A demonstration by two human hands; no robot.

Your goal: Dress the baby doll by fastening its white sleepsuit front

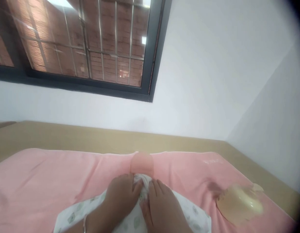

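Note:
A white cloth with a grey-green print lies spread over a pink towel, its top bunched in the middle. My left hand, with a bracelet at the wrist, is closed on the bunched part, thumb on the inner side. Right beside it, my right hand grips the same cloth, its fingers bent over the fold. Just beyond my fingertips a rounded, skin-toned thing shows at the cloth's top edge; its kind cannot be made out, and its lower part is hidden.
On the towel at the right lies a glossy, pale yellow, rounded thing, partly blurred. A tan surface runs beneath the towel up to the white wall. A dark-framed window with metal bars is above at the left.

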